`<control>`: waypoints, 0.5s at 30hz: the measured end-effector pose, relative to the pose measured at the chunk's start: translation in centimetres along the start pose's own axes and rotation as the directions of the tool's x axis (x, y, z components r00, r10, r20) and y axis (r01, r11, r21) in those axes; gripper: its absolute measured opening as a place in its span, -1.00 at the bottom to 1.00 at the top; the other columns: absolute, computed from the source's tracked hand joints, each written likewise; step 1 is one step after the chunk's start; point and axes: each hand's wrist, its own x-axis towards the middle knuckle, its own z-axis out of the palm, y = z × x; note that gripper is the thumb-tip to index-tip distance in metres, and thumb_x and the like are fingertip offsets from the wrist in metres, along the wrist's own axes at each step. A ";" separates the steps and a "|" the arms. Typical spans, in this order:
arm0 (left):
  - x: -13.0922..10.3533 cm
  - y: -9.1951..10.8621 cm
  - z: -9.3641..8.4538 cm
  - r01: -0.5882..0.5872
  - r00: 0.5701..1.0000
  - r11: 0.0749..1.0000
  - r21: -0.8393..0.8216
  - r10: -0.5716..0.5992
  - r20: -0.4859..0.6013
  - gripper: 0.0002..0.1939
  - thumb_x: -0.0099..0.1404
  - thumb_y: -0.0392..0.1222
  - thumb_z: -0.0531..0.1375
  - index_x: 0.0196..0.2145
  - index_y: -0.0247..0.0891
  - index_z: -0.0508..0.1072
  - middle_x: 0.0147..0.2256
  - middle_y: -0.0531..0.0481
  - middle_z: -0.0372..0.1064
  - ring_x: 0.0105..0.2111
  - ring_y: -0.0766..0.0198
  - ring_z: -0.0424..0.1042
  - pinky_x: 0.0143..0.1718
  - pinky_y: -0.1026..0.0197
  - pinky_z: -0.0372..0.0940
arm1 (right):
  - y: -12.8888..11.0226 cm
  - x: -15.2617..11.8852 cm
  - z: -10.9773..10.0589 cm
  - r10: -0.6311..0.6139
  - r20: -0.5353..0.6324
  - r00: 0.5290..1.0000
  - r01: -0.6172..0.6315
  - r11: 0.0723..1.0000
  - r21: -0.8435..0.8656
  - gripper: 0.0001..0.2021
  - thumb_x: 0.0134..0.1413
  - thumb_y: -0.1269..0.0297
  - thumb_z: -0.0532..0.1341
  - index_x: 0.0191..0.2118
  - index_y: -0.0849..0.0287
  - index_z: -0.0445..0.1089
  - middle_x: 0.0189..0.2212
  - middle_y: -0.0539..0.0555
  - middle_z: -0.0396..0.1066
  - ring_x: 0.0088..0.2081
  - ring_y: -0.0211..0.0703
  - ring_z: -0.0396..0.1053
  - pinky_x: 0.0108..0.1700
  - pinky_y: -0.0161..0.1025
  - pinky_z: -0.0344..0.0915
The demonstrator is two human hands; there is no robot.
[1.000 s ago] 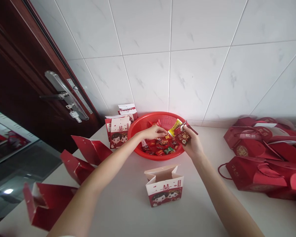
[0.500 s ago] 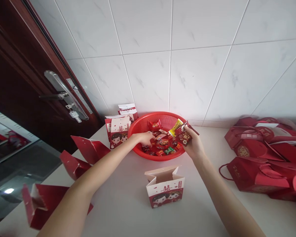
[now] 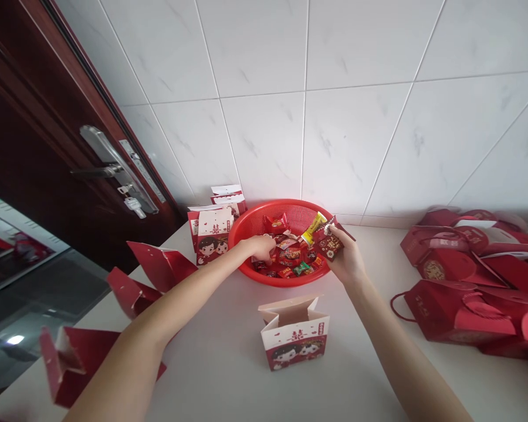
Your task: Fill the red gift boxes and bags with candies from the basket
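Note:
A red plastic basket (image 3: 249,221) on the white table holds wrapped candies (image 3: 289,253). My left hand (image 3: 264,248) reaches into its left part, fingers curled down and drawn together among the candies; what they grip is hidden. At the basket's right rim my right hand (image 3: 348,255) pinches a dark red packet (image 3: 330,241) with light printing. A yellow packet (image 3: 313,228) lies against that packet's left side; whether it is held too I cannot tell. In front of the basket, between my forearms, stands a white and red paper gift box (image 3: 295,340), its top open.
Red open boxes (image 3: 161,266) stand along the table's left side, partly behind my left forearm. Printed boxes (image 3: 214,234) lean left of the basket. Several red handled boxes (image 3: 462,310) are piled at right. A tiled wall (image 3: 264,146) rises behind; a dark door (image 3: 48,117) is at left.
My left hand has shifted slightly within the basket, and its fingers have drawn closer together among the candies. My right hand and the dark red packet have hardly moved.

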 end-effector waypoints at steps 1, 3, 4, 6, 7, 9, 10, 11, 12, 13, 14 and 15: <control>-0.1 -0.1 -0.1 -0.012 1.000 0.999 -0.033 0.011 -0.026 -0.88 -0.04 -0.27 0.38 -0.57 -0.26 0.50 -0.52 -0.06 0.49 -0.44 0.09 0.49 -0.37 0.20 0.32 | 0.1 0.1 -0.1 -0.007 0.007 1.000 0.007 1.000 0.001 -0.83 -0.13 0.38 0.41 -0.31 0.15 0.53 -0.35 0.02 0.63 -0.33 -0.11 0.58 -0.26 -0.23 0.55; -0.5 -0.4 -0.4 -0.039 0.996 0.994 -0.107 0.030 -0.090 -0.91 0.02 -0.29 0.35 -0.43 -0.27 0.57 -0.43 -0.07 0.54 -0.43 0.14 0.50 -0.37 0.22 0.32 | 0.1 0.2 -0.2 -0.006 0.007 1.000 0.006 1.000 0.008 -0.83 -0.13 0.38 0.40 -0.31 0.14 0.54 -0.34 0.02 0.63 -0.32 -0.12 0.58 -0.26 -0.26 0.54; -0.6 -0.5 -0.5 -0.054 0.992 0.988 -0.143 0.036 -0.122 -0.86 0.07 -0.27 0.34 -0.34 -0.28 0.59 -0.38 -0.08 0.56 -0.41 0.16 0.51 -0.36 0.23 0.33 | 0.1 0.3 -0.3 -0.001 0.004 1.000 0.001 1.000 0.011 -0.84 -0.13 0.39 0.39 -0.31 0.15 0.54 -0.34 0.03 0.63 -0.32 -0.12 0.58 -0.26 -0.27 0.54; -1.1 -0.8 -0.5 -0.083 0.983 0.975 -0.206 0.046 -0.179 -0.77 0.18 -0.21 0.30 -0.19 -0.30 0.60 -0.29 -0.09 0.59 -0.37 0.18 0.53 -0.31 0.24 0.36 | 0.0 0.3 -0.3 0.006 0.011 1.000 -0.006 1.000 0.004 -0.84 -0.13 0.38 0.39 -0.31 0.15 0.54 -0.35 0.02 0.62 -0.32 -0.13 0.57 -0.26 -0.28 0.54; -1.4 -0.9 -0.4 -0.105 0.976 0.961 -0.254 0.051 -0.210 -0.74 0.22 -0.17 0.29 -0.15 -0.30 0.60 -0.27 -0.09 0.59 -0.36 0.19 0.54 -0.29 0.24 0.37 | 0.0 0.3 -0.3 0.010 0.021 1.000 -0.010 1.000 -0.008 -0.83 -0.14 0.37 0.40 -0.32 0.14 0.53 -0.36 0.01 0.62 -0.33 -0.13 0.57 -0.26 -0.27 0.54; -2.0 -1.0 -0.2 -0.174 0.958 0.904 -0.391 0.063 -0.278 -0.73 0.23 -0.12 0.30 -0.16 -0.30 0.61 -0.27 -0.09 0.59 -0.34 0.17 0.55 -0.26 0.21 0.39 | -0.1 0.2 -0.2 0.024 0.040 0.999 -0.023 0.999 -0.035 -0.83 -0.16 0.35 0.42 -0.33 0.15 0.53 -0.38 0.00 0.62 -0.35 -0.13 0.57 -0.27 -0.26 0.55; -2.4 -0.9 0.0 -0.215 0.948 0.855 -0.472 0.065 -0.313 -0.74 0.22 -0.11 0.31 -0.18 -0.30 0.62 -0.27 -0.08 0.60 -0.32 0.16 0.55 -0.25 0.20 0.40 | -0.2 0.2 -0.2 0.036 0.047 0.998 -0.034 0.998 -0.047 -0.83 -0.16 0.35 0.42 -0.34 0.15 0.53 -0.38 0.01 0.62 -0.35 -0.13 0.57 -0.28 -0.26 0.55; -2.8 -0.8 0.1 -0.255 0.936 0.796 -0.550 0.061 -0.346 -0.76 0.21 -0.10 0.32 -0.22 -0.30 0.62 -0.27 -0.08 0.60 -0.30 0.16 0.55 -0.23 0.20 0.41 | -0.3 0.1 -0.1 0.049 0.053 0.997 -0.046 0.997 -0.056 -0.83 -0.17 0.35 0.42 -0.35 0.16 0.54 -0.39 0.01 0.62 -0.36 -0.12 0.57 -0.29 -0.25 0.55; -3.2 -0.6 0.2 -0.287 0.926 0.735 -0.615 0.050 -0.373 -0.77 0.19 -0.10 0.34 -0.25 -0.30 0.62 -0.27 -0.08 0.60 -0.28 0.16 0.55 -0.21 0.19 0.42 | -0.3 0.0 -0.1 0.060 0.059 0.996 -0.056 0.996 -0.064 -0.84 -0.18 0.36 0.41 -0.35 0.17 0.54 -0.39 0.02 0.62 -0.37 -0.11 0.57 -0.30 -0.24 0.55; -3.6 -0.3 0.2 -0.308 0.920 0.682 -0.663 0.036 -0.390 -0.78 0.18 -0.10 0.35 -0.27 -0.30 0.61 -0.27 -0.07 0.60 -0.27 0.16 0.54 -0.20 0.19 0.42 | -0.4 -0.1 0.0 0.070 0.066 0.995 -0.065 0.995 -0.074 -0.84 -0.18 0.37 0.41 -0.35 0.17 0.54 -0.40 0.03 0.62 -0.38 -0.10 0.57 -0.31 -0.24 0.55; -4.0 0.1 0.3 -0.323 0.915 0.633 -0.703 0.020 -0.402 -0.78 0.17 -0.11 0.36 -0.29 -0.31 0.60 -0.28 -0.08 0.59 -0.26 0.17 0.54 -0.20 0.19 0.42 | -0.5 -0.2 0.1 0.079 0.074 0.994 -0.073 0.994 -0.086 -0.84 -0.19 0.37 0.40 -0.36 0.18 0.54 -0.41 0.03 0.62 -0.39 -0.09 0.56 -0.32 -0.23 0.55; -4.5 0.5 0.3 -0.337 0.912 0.588 -0.736 0.010 -0.410 -0.78 0.16 -0.11 0.36 -0.29 -0.31 0.59 -0.28 -0.08 0.59 -0.27 0.18 0.53 -0.19 0.19 0.42 | -0.6 -0.4 0.2 0.086 0.081 0.993 -0.078 0.992 -0.097 -0.84 -0.19 0.38 0.40 -0.36 0.18 0.54 -0.42 0.03 0.61 -0.40 -0.09 0.56 -0.33 -0.23 0.55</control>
